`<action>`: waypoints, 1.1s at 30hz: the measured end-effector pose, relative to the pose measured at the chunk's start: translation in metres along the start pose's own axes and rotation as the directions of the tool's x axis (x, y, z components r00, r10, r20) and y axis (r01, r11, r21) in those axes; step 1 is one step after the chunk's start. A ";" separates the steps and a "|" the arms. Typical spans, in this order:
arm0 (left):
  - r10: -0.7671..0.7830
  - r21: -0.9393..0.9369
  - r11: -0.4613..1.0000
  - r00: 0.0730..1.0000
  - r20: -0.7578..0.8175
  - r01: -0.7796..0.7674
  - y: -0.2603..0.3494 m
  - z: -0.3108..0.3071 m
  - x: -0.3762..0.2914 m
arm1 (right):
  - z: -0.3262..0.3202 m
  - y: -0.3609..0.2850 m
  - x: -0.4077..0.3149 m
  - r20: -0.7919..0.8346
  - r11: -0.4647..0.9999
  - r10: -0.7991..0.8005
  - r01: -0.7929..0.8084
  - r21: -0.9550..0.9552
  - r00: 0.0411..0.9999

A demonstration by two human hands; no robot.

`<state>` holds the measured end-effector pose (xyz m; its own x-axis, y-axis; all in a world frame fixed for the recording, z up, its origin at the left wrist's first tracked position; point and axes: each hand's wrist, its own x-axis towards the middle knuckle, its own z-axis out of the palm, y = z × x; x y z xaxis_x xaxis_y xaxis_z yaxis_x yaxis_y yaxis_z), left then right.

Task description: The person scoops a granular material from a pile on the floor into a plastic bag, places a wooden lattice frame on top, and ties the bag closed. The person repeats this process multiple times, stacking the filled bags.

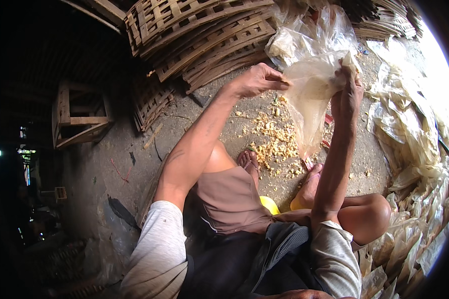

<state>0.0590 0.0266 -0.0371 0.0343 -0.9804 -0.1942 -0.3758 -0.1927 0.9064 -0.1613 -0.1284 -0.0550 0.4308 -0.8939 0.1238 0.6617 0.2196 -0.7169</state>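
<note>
A thin, cloudy plastic bag (307, 97) hangs stretched between my two hands above the floor. My left hand (262, 80) pinches its left edge between thumb and fingers. On the other side, my right hand (348, 84) grips a bunched part of the plastic near the top. The bag's lower end tapers to a narrow tip close to my right foot. Yellowish crumbs (277, 144) lie scattered on the concrete below, between my feet and around the bag.
Stacked woven bamboo panels (205, 33) stand ahead to the left, near a wooden frame stool (84, 116). More crumpled clear plastic (321, 33) lies beyond my hands. Many plastic bags (408, 149) are heaped along the right. Something yellow (269, 205) shows beneath me.
</note>
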 end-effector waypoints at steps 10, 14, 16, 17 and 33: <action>0.016 0.015 1.000 0.999 0.035 -0.017 0.011 0.009 -0.003 | 0.002 -0.004 -0.001 -0.049 1.000 0.000 0.001 0.016 0.999; 0.117 -0.101 0.989 0.992 0.054 -0.111 -0.007 0.002 0.000 | 0.006 -0.007 0.000 -0.077 0.999 -0.013 0.016 0.034 0.997; 0.093 -0.150 0.985 0.995 0.046 -0.086 -0.001 0.007 -0.003 | 0.005 -0.012 -0.003 -0.085 0.999 -0.021 0.024 0.032 0.996; 0.081 -0.174 0.982 0.996 0.043 -0.072 0.003 0.011 -0.004 | 0.005 -0.013 -0.004 -0.089 0.999 -0.026 0.028 0.031 0.996; -0.241 0.257 0.932 0.967 -0.083 0.254 0.029 0.032 0.004 | -0.048 0.003 0.017 0.189 0.631 -0.327 0.362 -0.686 0.926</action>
<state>0.0188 0.0190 -0.0237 0.2007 -0.9051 -0.3748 -0.5798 -0.4181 0.6993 -0.1816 -0.1617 -0.0874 0.2984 -0.8259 0.4784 0.1528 -0.4534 -0.8781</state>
